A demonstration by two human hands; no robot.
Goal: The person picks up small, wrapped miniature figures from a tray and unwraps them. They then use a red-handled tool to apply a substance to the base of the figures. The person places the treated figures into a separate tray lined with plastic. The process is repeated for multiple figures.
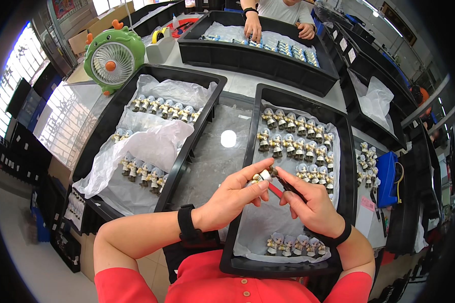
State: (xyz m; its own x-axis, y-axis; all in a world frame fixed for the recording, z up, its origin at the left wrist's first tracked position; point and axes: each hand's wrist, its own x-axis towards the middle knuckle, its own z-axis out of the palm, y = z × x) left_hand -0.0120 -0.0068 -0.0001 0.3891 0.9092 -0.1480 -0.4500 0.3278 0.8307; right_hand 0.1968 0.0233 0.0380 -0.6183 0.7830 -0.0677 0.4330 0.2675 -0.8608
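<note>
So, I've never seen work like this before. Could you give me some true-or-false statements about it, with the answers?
1. The left hand holds a small figurine. True.
2. The right hand is empty. False: it grips a slim dark tool.
3. A green fan stands near the far end of the left tray. True.
4. The right tray has no figurines in it. False: several rows of figurines lie there.
5. A crumpled white sheet lies across part of the left tray. True.
6. The person opposite wears a red top. False: that person's top is white.
</note>
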